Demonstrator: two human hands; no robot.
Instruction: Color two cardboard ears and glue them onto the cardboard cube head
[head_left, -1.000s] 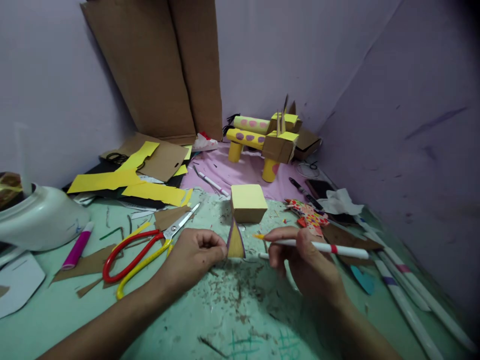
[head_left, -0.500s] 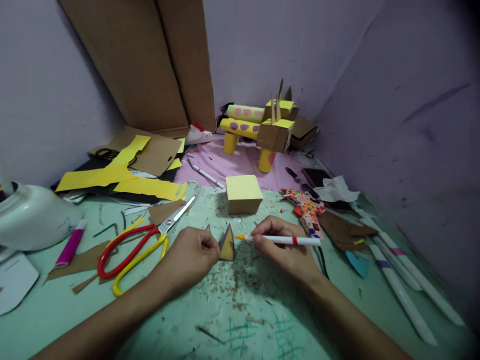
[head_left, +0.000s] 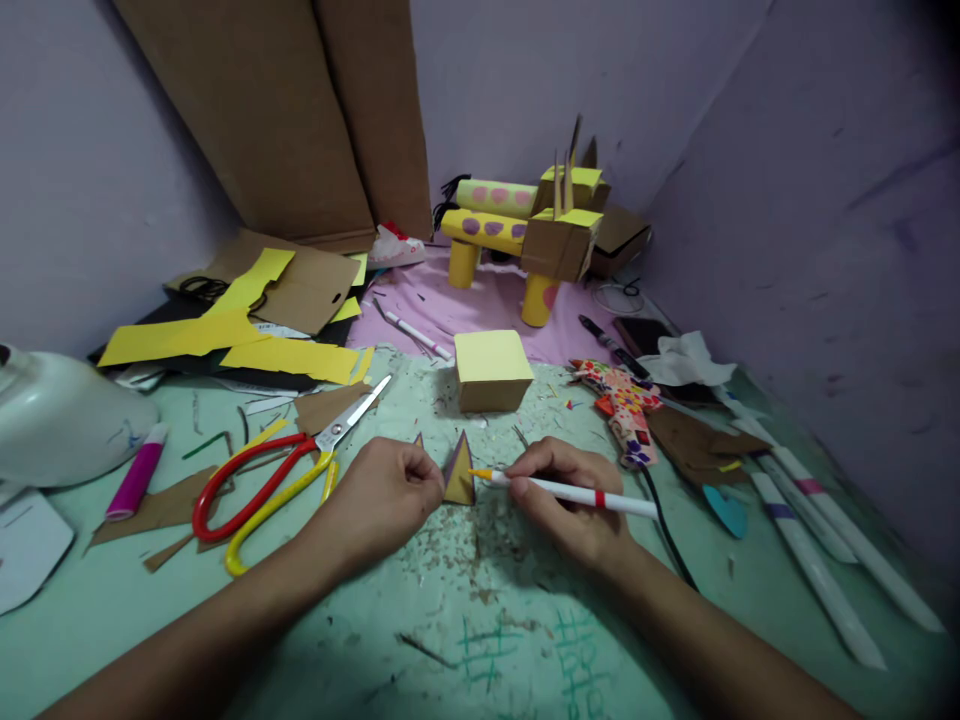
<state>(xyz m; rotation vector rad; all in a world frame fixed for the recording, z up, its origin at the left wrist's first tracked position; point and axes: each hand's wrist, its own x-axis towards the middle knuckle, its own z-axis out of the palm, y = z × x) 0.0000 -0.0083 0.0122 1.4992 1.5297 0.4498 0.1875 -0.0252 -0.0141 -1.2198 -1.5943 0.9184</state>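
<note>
Between thumb and fingers, my left hand (head_left: pixel 394 495) pinches the left side of a small triangular cardboard piece (head_left: pixel 462 478), yellowish with dark edges. Another pointed tip (head_left: pixel 418 439) shows behind that hand. My right hand (head_left: pixel 574 495) is closed around a white marker (head_left: pixel 592 498) with a red band, held nearly level. Its orange tip meets or nearly meets the triangle's face. Just beyond both hands sits a cardboard box (head_left: pixel 493 370) with a pale yellow top. Scissors (head_left: pixel 289 480) with red and yellow handles lie left of my left hand.
Yellow cardboard animal figures (head_left: pixel 525 230) stand at the back on pink cloth. A flower-patterned glue gun (head_left: pixel 622 405) with a black cord lies right. Yellow paper strips (head_left: pixel 195 335), a magenta glue stick (head_left: pixel 137 475) and a white pot (head_left: pixel 67 420) are left. White markers (head_left: pixel 817 560) lie far right.
The view has shifted slightly, so most things sit a little higher. The marker's tip has gone from the triangle's right edge onto or over its face. Both hands keep their hold.
</note>
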